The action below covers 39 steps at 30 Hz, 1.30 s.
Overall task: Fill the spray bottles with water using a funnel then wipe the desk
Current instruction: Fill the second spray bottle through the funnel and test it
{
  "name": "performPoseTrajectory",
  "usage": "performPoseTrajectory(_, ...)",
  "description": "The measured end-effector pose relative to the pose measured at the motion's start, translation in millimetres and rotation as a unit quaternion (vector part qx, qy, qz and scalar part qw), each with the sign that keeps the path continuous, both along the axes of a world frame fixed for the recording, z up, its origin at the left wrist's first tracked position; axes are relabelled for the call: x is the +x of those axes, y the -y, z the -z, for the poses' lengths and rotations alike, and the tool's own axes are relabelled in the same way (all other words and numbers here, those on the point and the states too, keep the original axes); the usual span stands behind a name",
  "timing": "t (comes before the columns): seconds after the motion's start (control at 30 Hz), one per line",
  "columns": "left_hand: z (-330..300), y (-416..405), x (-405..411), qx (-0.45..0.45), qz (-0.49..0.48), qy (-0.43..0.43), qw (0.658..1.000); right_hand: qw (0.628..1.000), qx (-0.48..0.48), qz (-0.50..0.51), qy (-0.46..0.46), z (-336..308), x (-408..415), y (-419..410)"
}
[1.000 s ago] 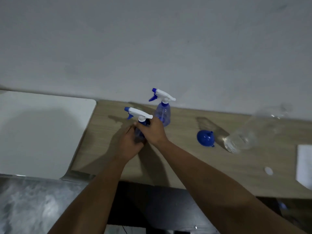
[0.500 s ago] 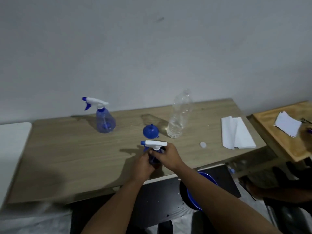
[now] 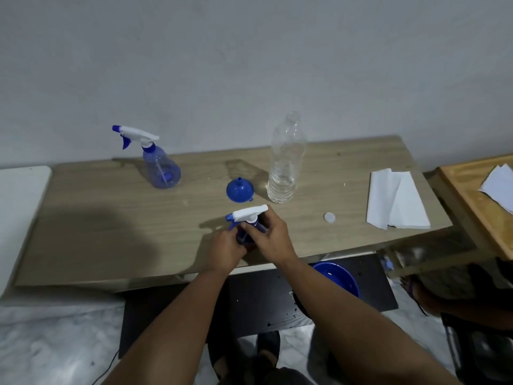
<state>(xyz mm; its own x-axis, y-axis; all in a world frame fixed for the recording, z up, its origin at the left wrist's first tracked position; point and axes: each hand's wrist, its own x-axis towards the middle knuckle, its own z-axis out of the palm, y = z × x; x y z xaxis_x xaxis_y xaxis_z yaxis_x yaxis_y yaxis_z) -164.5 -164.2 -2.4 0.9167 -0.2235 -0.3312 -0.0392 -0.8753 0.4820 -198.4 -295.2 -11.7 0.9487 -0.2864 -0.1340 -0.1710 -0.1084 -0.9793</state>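
You are gripping the near spray bottle (image 3: 245,232) at the surface's (image 3: 111,232) front edge: your left hand (image 3: 226,250) is wrapping its body, and your right hand (image 3: 270,236) is pinching the collar under its white trigger head (image 3: 249,213), probably to unscrew it. If you are twisting while the left grip is loose, the bottle may spin or tip over the front edge towards the blue basin (image 3: 337,279) below. Pulling the head out carelessly could flick drips from the dip tube.

Towards the rear left corner, the second spray bottle (image 3: 161,168) is standing capped; its fill is unclear. At mid-surface the blue funnel (image 3: 238,190) is lying mouth-down, just beside the uncapped clear water bottle (image 3: 286,162), which is holding only a little water at its base. Its cap (image 3: 329,217) is lying apart. Folded paper towels (image 3: 394,201) are waiting near the right edge.
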Motion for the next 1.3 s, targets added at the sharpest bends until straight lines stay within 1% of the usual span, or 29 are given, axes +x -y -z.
performPoseTrajectory(0.13,-8,2,-4,-0.011,-0.009,-0.006,1.000,0.998,-0.036,-0.047,-0.012,-7,2,10)
performPoseTrajectory(0.27,-11,2,-8,-0.009,-0.026,-0.001,1.000,0.998,-0.046,-0.036,-0.023,-9,2,8)
performPoseTrajectory(0.37,-18,5,-11,-0.043,-0.022,-0.002,0.999,0.997,-0.054,-0.048,-0.026,-10,5,8)
performPoseTrajectory(0.43,-20,6,-12,-0.033,-0.032,0.003,0.999,0.996,-0.067,-0.053,-0.032,-12,5,7)
performPoseTrajectory(0.53,-20,7,-14,-0.022,-0.045,0.002,0.999,0.996,-0.068,-0.055,-0.034,-14,6,8)
performPoseTrajectory(0.63,-21,8,-16,-0.056,-0.047,0.003,0.997,0.995,-0.060,-0.060,-0.055,-13,8,8)
performPoseTrajectory(0.73,-22,9,-18,-0.047,-0.062,-0.003,0.997,0.995,-0.058,-0.064,-0.054,-15,5,3)
performPoseTrajectory(0.9,-27,10,-22,-0.083,-0.049,0.009,0.995,0.995,-0.042,-0.048,-0.071,-20,11,5)
performPoseTrajectory(1.03,-22,9,-20,-0.039,-0.057,0.003,0.998,0.993,-0.052,-0.075,-0.077,-20,6,3)
performPoseTrajectory(1.2,-16,8,-20,-0.038,-0.044,0.008,0.998,0.992,-0.068,-0.073,-0.074,-23,10,7)
performPoseTrajectory(1.3,-10,8,-19,-0.019,-0.067,-0.004,0.998,0.991,-0.076,-0.087,-0.074,-24,8,5)
